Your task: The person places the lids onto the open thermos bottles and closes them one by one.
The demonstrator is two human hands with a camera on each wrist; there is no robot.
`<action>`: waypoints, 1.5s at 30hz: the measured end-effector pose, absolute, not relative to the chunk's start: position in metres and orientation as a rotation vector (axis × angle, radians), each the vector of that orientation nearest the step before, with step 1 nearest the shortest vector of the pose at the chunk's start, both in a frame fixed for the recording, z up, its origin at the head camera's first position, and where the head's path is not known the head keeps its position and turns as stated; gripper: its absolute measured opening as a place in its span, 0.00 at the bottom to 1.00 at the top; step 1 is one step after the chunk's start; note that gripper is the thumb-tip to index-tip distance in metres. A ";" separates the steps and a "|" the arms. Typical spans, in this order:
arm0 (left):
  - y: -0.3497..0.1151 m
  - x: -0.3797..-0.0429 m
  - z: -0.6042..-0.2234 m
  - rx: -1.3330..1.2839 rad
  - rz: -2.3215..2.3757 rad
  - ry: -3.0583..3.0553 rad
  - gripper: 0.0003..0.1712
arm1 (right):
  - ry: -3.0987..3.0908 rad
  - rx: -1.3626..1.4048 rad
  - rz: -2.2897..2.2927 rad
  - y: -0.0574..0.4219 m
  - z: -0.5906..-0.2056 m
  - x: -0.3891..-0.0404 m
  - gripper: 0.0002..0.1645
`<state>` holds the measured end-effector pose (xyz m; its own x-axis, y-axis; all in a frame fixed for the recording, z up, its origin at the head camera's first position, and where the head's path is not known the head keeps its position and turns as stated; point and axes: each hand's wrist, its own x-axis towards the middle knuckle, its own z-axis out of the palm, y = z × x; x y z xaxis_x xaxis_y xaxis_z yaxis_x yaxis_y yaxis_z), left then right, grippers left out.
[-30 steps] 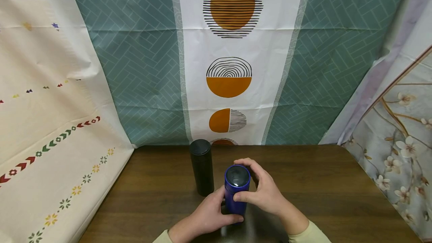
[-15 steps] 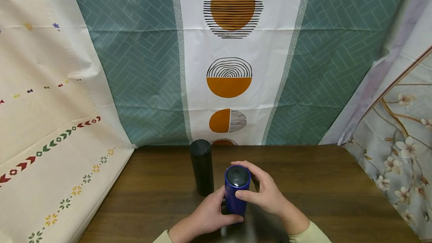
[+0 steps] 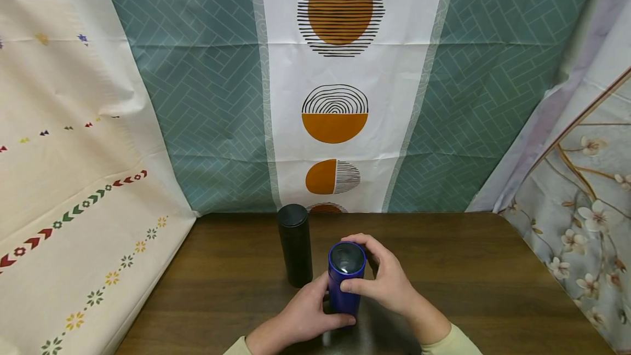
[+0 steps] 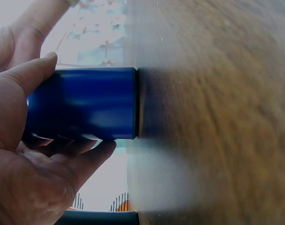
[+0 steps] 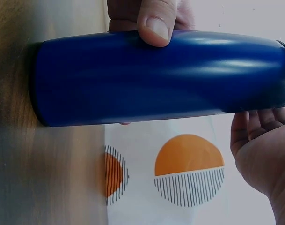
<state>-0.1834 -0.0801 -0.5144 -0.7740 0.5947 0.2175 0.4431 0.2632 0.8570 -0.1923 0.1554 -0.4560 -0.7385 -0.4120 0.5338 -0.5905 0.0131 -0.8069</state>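
Observation:
A blue vacuum flask (image 3: 345,292) with a glossy dark top stands upright on the wooden table, near its front. My left hand (image 3: 308,314) grips the flask's lower body, thumb on the near side and fingers round the left and far side. Up at the rim, my right hand (image 3: 386,281) holds the flask's upper end between thumb and fingers. The left wrist view shows the dark base of the blue flask (image 4: 86,103) right at the tabletop. In the right wrist view, the left thumb (image 5: 156,28) presses on the flask's side.
A taller-looking black flask (image 3: 294,245) stands upright behind and left of the blue one. The brown wooden table (image 3: 468,273) reaches back to a patterned green and white cloth (image 3: 217,125). Printed cloths hang along the left and right sides.
My right thumb and fingers have shifted slightly round the flask's top, first one way and then back. The left hand, the blue flask and the black flask stay in place.

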 end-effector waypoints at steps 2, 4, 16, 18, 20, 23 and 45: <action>-0.080 -0.183 -0.514 0.987 1.534 2.372 0.43 | -2.124 1.058 1.834 0.155 -0.456 -0.192 0.43; -0.080 -0.183 -0.514 0.989 1.534 2.372 0.43 | -2.117 1.059 1.841 0.155 -0.456 -0.193 0.43; -0.080 -0.183 -0.514 0.983 1.528 2.379 0.42 | -2.119 1.069 1.852 0.154 -0.458 -0.193 0.47; -0.080 -0.184 -0.514 0.981 1.528 2.383 0.42 | -2.103 1.111 1.857 0.155 -0.458 -0.193 0.48; -0.080 -0.184 -0.514 0.978 1.527 2.386 0.42 | -2.071 1.182 1.863 0.155 -0.458 -0.194 0.49; -0.080 -0.184 -0.513 0.973 1.525 2.391 0.43 | -2.017 1.280 1.882 0.155 -0.456 -0.194 0.48; -0.080 -0.183 -0.515 0.986 1.522 2.392 0.43 | -2.097 1.076 1.837 0.155 -0.458 -0.193 0.44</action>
<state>-0.1827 -0.0795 -0.5147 -0.7756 0.5914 0.2207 0.4504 0.2735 0.8499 -0.1929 0.1550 -0.4583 -0.7303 -0.4084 0.5477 -0.5966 -0.0093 -0.8025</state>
